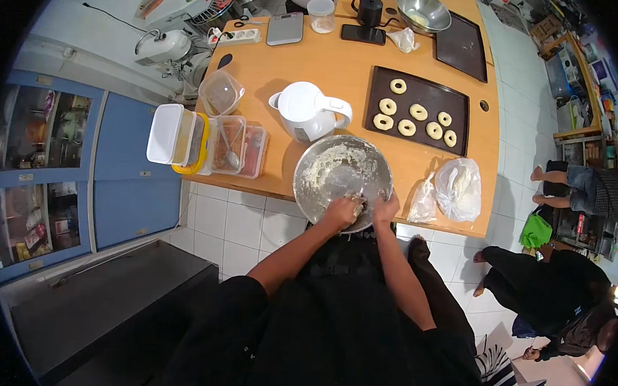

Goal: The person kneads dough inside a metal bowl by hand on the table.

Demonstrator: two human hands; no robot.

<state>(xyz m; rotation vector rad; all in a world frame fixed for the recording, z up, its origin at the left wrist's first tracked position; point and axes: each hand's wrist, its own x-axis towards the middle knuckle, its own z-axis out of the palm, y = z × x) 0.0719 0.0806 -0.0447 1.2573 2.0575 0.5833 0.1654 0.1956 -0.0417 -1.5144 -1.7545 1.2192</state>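
Note:
A wide metal mixing bowl (307,182) stands at the table's front edge, tilted slightly toward me. Crumbly pale dough (335,165) clings to its inner wall and bottom. My left hand (341,213) reaches into the near side of the bowl, its fingers curled round a sticky clump of dough. At the bowl's near right, my right hand (386,208) grips the rim; part of its fingers is hidden by the wall. Just beyond the bowl stands a white electric kettle (303,109), its handle pointing right.
A dark baking tray (426,94) holds several dough rings. Plastic bags (458,190) lie at the front right corner. Plastic containers (226,144) crowd the left edge. Farther back are a scale (285,29), a phone (363,34) and another metal bowl (423,10). People sit at right.

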